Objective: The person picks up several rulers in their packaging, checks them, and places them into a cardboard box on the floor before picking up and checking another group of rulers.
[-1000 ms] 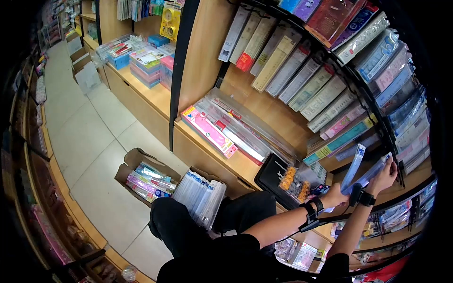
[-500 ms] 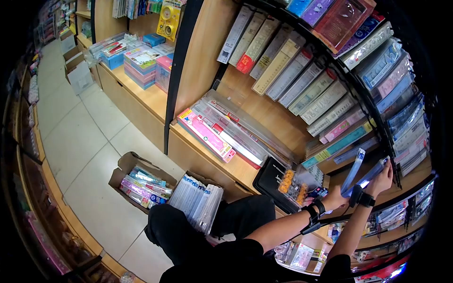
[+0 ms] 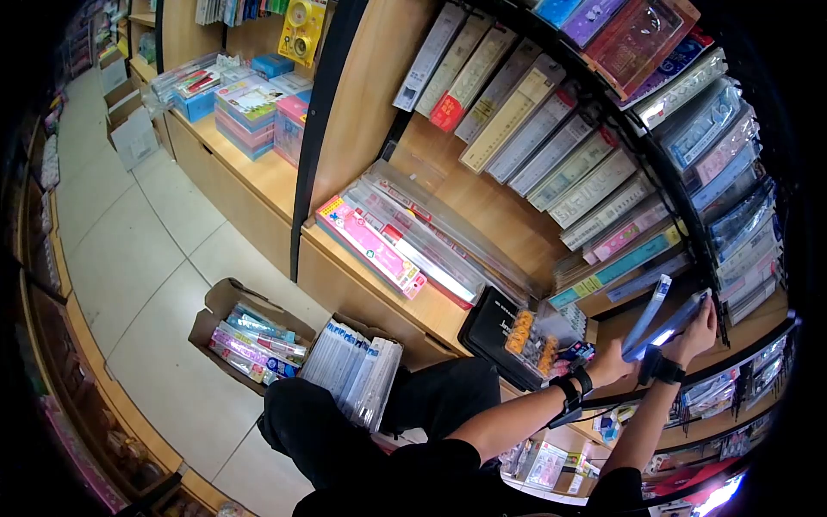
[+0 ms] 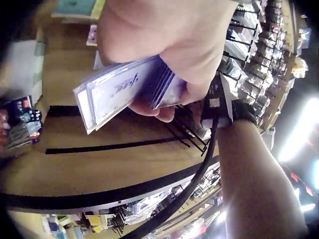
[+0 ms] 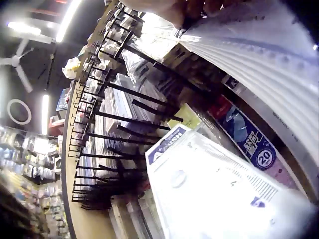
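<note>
In the head view, my left hand (image 3: 610,364) grips the near end of a bundle of flat plastic packs. One slim pack (image 3: 648,308) fans away from the blue-white stack (image 3: 672,326). My right hand (image 3: 696,332) holds that stack along its far side. From the left wrist, curled fingers of the left hand (image 4: 169,40) wrap a stack of clear-sleeved packs (image 4: 117,92) with purple print. The right wrist view shows a white pack (image 5: 214,184) with a hang hole and ruler-like marks close up; several pack edges (image 5: 259,59) lie above it, and fingers show at the top.
Hanging packaged rulers (image 3: 551,138) fill the rack ahead; black hooks (image 5: 134,114) jut out. On the shelf lie long clear packs (image 3: 431,233), a black case (image 3: 491,332) and a tub with orange pieces (image 3: 521,336). Two cardboard boxes of packs stand by my knees, one box (image 3: 215,314) farther left.
The head view has shifted slightly, so the boxes and shelf sit a little farther left. Both hands keep hold of the packs in nearly the same place; the stack tilts slightly.
</note>
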